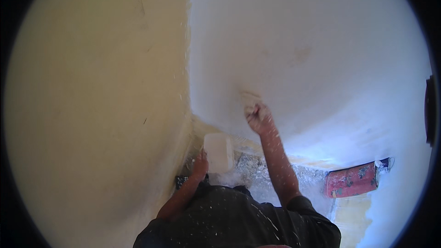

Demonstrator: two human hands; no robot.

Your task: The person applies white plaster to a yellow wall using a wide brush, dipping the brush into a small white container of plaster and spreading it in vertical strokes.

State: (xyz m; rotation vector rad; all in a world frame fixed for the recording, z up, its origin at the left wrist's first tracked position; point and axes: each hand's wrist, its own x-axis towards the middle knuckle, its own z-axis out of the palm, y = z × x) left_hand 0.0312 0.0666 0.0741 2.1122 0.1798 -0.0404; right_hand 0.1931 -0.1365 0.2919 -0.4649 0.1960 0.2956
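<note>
My right hand [259, 118] is raised in front of the white-painted wall [303, 27], closed around a paintbrush [251, 96]. Its pale, wide bristles are at the wall face, and a bit of red shows between my fingers. White paint specks cover that hand and forearm. Lower down, near the corner, my left hand [200, 164] grips the side of a whitish plastic tub [218, 152]. What the tub holds cannot be made out. The yellow wall [101, 82] meets the white one in a ragged paint line left of the brush.
A worn red drum-like container [352, 181] with scuffed patches stands at the foot of the wall, lower right. The floor [250, 164] is grey and spattered with white. At the far right edge is a dark object [430, 110]. Unpainted yellow shows low on the right.
</note>
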